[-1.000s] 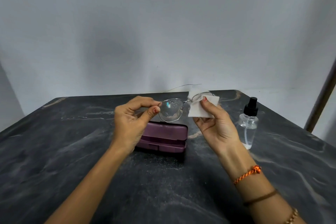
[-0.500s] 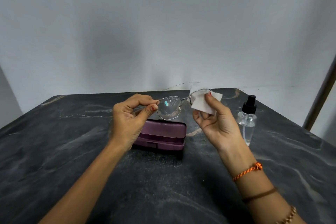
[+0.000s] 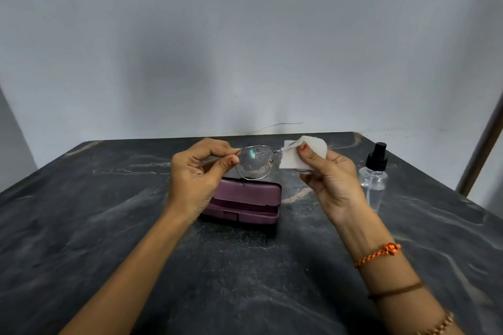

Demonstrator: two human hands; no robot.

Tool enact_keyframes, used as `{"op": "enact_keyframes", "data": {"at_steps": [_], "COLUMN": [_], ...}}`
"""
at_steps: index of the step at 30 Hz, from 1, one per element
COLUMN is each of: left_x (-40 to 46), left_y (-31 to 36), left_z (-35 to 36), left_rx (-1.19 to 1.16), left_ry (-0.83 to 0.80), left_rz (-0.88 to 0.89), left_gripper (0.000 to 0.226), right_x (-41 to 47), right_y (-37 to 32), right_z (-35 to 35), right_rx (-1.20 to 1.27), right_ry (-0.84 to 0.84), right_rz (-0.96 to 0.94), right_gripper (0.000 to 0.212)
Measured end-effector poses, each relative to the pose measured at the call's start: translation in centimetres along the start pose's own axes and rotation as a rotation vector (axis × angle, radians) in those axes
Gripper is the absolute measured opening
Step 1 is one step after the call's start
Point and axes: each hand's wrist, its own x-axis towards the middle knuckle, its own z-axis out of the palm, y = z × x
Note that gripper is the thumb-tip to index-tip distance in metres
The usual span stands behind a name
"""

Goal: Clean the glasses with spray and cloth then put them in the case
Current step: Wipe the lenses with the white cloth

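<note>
Thin metal-framed glasses (image 3: 255,162) hang in the air above the table, and droplets speckle the left lens. My left hand (image 3: 200,174) pinches the frame's left end between thumb and forefinger. My right hand (image 3: 329,177) presses a white cloth (image 3: 298,155) around the right lens, which the cloth hides. One temple arm sticks up and back toward the wall. Below the glasses a purple case (image 3: 246,202) lies on the table, its lid slightly ajar. A clear spray bottle (image 3: 374,179) with a black nozzle stands to the right of my right hand.
The dark marbled table (image 3: 109,226) stretches wide on both sides and toward me. A grey wall rises right behind its far edge. A brown post (image 3: 481,149) leans at the far right edge of the view.
Both hands and the glasses have risen slightly. My right hand has folded the cloth further over the right lens, with the thumb now pressing on top.
</note>
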Motion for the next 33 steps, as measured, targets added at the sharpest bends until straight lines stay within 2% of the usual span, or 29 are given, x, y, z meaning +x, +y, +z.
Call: {"op": "enact_keyframes", "data": {"at_steps": [5, 7, 9, 12, 17, 20, 22, 24, 26, 28, 31, 33], "left_x": [0.01, -0.06, -0.11, -0.2, -0.08, 0.01, -0.04, -0.04, 0.07, 0.13, -0.06, -0.26], "left_y": [-0.34, -0.31, -0.16, 0.0, -0.08, -0.4, -0.45, -0.44, -0.43, -0.39, -0.33, -0.39], "left_z": [-0.23, -0.13, 0.05, 0.13, 0.04, -0.29, -0.29, -0.25, -0.36, -0.46, -0.23, 0.02], "left_rx": [-0.027, -0.037, -0.028, -0.026, -0.005, 0.009, 0.018, 0.017, 0.009, -0.002, -0.01, -0.026], "left_ry": [0.009, 0.018, 0.032, 0.03, 0.006, 0.013, 0.006, 0.008, 0.011, 0.012, 0.004, 0.001], "left_rz": [-0.038, -0.047, -0.045, -0.025, 0.003, -0.006, -0.01, -0.013, -0.016, -0.022, -0.033, -0.046], "left_gripper": [0.017, 0.016, 0.018, 0.019, 0.021, 0.018, 0.015, 0.015, 0.014, 0.013, 0.013, 0.012], "right_x": [0.02, -0.05, -0.23, -0.3, -0.2, -0.31, -0.32, -0.15, -0.14, -0.14, -0.27, -0.36], "right_y": [0.24, 0.41, 0.65, 0.88, 0.64, 0.42, 0.25, 0.14, 0.05, 0.22, 0.52, 0.65], "right_z": [0.14, 0.34, 0.62, 0.76, 0.41, 0.28, 0.21, 0.05, 0.14, 0.38, 0.7, 0.83], "right_rx": [0.358, 0.485, 0.515, 0.348, 0.028, -0.098, -0.086, -0.019, 0.099, 0.252, 0.508, 0.587], "right_ry": [-0.016, -0.042, -0.08, -0.102, 0.01, 0.046, 0.051, 0.04, 0.025, 0.038, 0.027, -0.02], "right_rz": [0.19, 0.206, 0.178, 0.102, -0.021, -0.041, -0.028, -0.026, -0.008, 0.036, 0.094, 0.096], "right_gripper": [0.021, 0.015, 0.023, 0.018, 0.001, 0.014, 0.017, 0.017, 0.009, 0.017, 0.014, 0.023]}}
